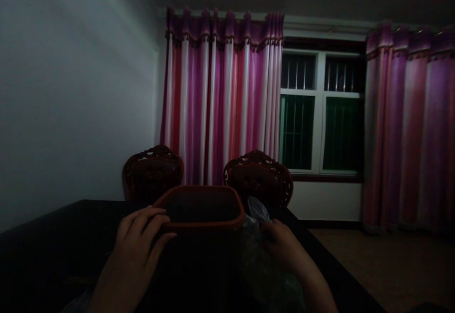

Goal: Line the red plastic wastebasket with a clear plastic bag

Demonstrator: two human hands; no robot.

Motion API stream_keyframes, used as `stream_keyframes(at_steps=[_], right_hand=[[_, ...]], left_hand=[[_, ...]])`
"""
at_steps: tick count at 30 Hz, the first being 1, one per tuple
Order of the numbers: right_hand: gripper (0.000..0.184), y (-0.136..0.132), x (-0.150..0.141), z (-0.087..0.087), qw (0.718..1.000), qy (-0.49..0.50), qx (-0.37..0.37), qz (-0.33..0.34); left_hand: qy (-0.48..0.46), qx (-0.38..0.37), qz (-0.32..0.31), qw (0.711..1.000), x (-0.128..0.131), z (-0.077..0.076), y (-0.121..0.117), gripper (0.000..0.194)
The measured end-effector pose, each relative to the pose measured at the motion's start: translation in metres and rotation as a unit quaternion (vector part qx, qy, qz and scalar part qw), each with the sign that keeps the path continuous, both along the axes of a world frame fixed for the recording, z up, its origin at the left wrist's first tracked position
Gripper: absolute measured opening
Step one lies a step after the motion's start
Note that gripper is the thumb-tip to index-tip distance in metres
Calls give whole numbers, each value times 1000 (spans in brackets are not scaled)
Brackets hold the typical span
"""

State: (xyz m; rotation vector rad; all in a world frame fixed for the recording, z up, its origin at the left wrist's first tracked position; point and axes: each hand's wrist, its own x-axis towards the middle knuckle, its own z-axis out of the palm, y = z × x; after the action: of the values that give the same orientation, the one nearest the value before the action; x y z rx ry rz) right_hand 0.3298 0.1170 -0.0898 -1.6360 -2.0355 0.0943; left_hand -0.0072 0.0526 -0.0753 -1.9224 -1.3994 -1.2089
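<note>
A deep bin [209, 225] with a reddish-brown, rounded rectangular rim stands in front of me, its inside dark. My left hand [140, 242] grips the near left corner of that rim, fingers over the edge and thumb on the outside. To the right of the bin, my right hand [280, 242] is closed on the top of a clear plastic bag [258, 256]. The bag hangs down beside the bin, with a loose tip sticking up above my fingers. Too little light falls on the bag to tell what, if anything, is in it.
The bin stands on a dark table [85, 213]. Beyond it are two carved wooden chairs, a left chair [153, 173] and a right chair [258, 178]. Striped purple curtains [227, 104] hang beside a barred window [322, 114]. Tiled floor [373, 256] lies to the right.
</note>
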Motion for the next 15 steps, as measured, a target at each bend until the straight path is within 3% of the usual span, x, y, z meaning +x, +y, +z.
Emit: stream_keyframes(at_steps=[4, 9, 11, 15], right_hand=[[23, -4, 17, 5, 996, 45, 64, -46], [16, -17, 26, 20, 974, 109, 162, -115], [17, -26, 24, 25, 951, 154, 231, -135], [19, -54, 14, 39, 876, 235, 389, -163]], left_hand=[[-42, -60, -32, 997, -2, 2, -16, 34], [-54, -163, -59, 983, -12, -4, -40, 22], [-47, -181, -64, 980, -15, -2, -48, 19], [-47, -225, -62, 971, -15, 8, -58, 20]])
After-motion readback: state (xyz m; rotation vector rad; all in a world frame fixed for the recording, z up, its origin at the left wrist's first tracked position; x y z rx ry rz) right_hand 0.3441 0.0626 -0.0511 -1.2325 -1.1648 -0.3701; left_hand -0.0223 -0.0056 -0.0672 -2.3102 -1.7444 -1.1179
